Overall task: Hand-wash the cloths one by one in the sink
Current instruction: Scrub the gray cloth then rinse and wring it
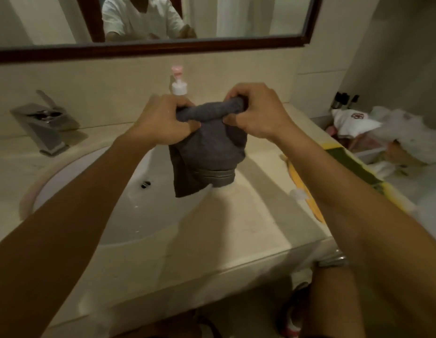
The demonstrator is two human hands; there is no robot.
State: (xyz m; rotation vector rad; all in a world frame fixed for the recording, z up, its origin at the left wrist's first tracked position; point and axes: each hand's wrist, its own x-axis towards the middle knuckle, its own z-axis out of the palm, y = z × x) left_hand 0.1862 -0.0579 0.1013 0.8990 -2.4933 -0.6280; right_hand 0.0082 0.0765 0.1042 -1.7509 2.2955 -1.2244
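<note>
A dark grey cloth hangs in the air above the right rim of the white oval sink. Its top is rolled into a thick band between my two hands. My left hand grips the band's left end with curled fingers. My right hand grips the right end the same way. The cloth's lower part droops with a striped hem at the bottom. Water lies in the sink bowl.
A grey faucet stands at the back left of the cream counter. A pump bottle is behind my hands. A yellow and green cloth lies at the right edge, with white items beyond. A mirror hangs above.
</note>
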